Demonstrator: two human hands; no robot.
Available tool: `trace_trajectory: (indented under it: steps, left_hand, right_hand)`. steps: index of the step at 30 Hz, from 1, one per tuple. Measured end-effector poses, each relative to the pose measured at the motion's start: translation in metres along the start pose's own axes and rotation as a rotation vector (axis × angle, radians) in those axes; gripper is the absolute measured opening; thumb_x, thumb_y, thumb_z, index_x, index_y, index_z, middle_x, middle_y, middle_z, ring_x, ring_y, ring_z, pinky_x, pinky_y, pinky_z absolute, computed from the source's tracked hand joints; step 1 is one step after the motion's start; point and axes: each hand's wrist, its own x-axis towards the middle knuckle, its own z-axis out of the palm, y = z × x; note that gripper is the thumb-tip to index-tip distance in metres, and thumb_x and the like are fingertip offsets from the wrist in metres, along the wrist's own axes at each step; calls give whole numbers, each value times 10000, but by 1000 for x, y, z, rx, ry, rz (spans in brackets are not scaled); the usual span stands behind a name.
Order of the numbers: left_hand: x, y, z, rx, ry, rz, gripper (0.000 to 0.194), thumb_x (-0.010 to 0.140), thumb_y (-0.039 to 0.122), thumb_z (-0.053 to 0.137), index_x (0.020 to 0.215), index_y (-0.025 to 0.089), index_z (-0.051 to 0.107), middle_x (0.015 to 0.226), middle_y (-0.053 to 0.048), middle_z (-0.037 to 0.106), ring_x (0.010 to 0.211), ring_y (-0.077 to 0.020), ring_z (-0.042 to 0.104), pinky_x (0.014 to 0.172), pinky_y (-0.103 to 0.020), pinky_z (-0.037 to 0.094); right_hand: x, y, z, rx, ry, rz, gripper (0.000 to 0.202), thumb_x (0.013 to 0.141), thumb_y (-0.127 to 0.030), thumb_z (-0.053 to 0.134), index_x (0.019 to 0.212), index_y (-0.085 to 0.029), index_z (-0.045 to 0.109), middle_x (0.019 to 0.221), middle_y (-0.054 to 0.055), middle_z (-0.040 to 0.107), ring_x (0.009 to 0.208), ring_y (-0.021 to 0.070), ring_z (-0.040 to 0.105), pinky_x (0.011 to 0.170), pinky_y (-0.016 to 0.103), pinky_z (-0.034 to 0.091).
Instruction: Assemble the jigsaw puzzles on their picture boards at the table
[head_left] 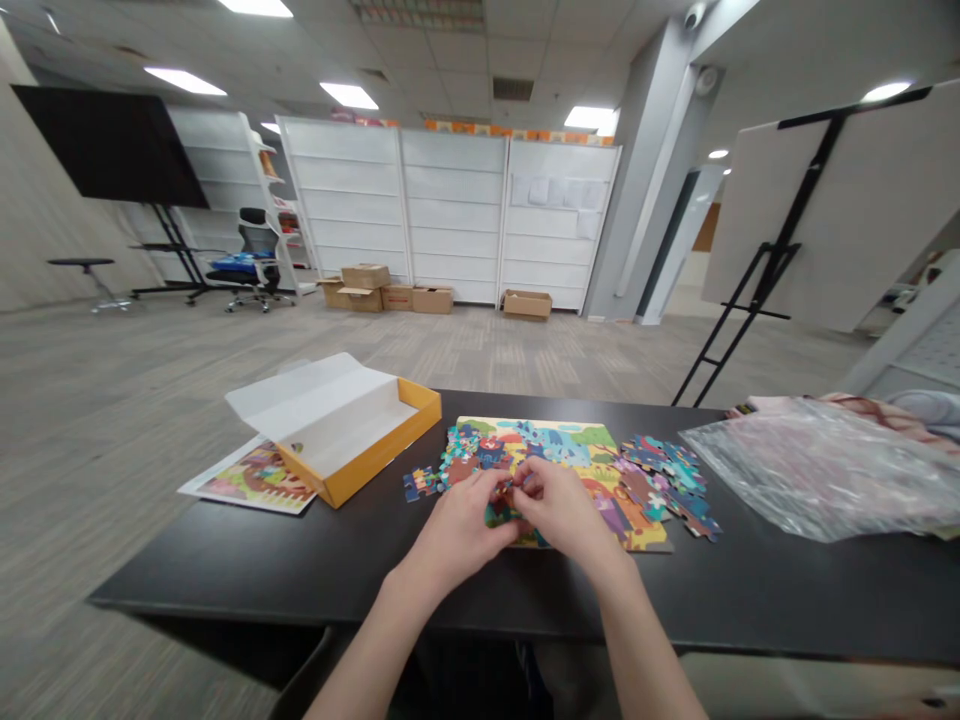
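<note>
A colourful jigsaw puzzle board (589, 440) lies on the black table, with puzzle pieces on its left and middle part. Over its near half, my left hand (466, 518) and my right hand (561, 508) meet fingertip to fingertip. Both are closed, pinching at small jigsaw pieces (504, 492) that the fingers mostly cover. Joined and loose pieces (679, 480) spread across the board's right edge onto the table. A smaller group of pieces (421, 484) sits off the left edge.
An open yellow box (382, 440) with a white inside stands at the left, on a printed picture sheet (259, 475). Clear plastic bags (817, 465) cover the table's right side. The black table (360, 560) ends close to my forearms.
</note>
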Motion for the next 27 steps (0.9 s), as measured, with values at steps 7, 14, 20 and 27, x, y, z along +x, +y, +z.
trace_trajectory:
  steps: [7, 14, 20, 27]
  left_hand:
    - [-10, -12, -4, 16, -88, 62, 391, 794, 236, 721, 1173, 242, 621, 1041, -25, 698, 990, -219, 636, 883, -337, 499]
    - [-10, -12, -6, 194, -87, 116, 343, 823, 315, 739, 1137, 231, 632, 1134, -56, 662, 1060, -261, 595, 939, -402, 478]
    - [-8, -10, -9, 228, -153, 101, 367, 807, 360, 764, 1124, 222, 639, 1097, -54, 662, 1041, -267, 594, 938, -414, 478]
    - [-10, -12, -9, 207, -174, 120, 428, 778, 327, 777, 1165, 229, 625, 1150, -58, 657, 1090, -275, 584, 979, -424, 466]
  right_hand:
    - [-8, 12, -27, 85, -72, -6, 77, 861, -274, 603, 863, -205, 636, 736, 12, 706, 653, 156, 665, 568, 232, 456]
    - [-17, 30, -47, -103, -193, 21, 215, 727, -242, 740, 936, -202, 710, 840, 10, 718, 736, 168, 631, 626, 248, 427]
    - [-21, 28, -44, -216, -273, 74, 571, 600, -257, 833, 1154, -211, 706, 998, 38, 694, 871, 216, 630, 749, 285, 446]
    - [-21, 23, -41, -244, -266, 79, 459, 628, -234, 800, 1080, -227, 719, 968, 34, 662, 858, 209, 613, 738, 280, 423]
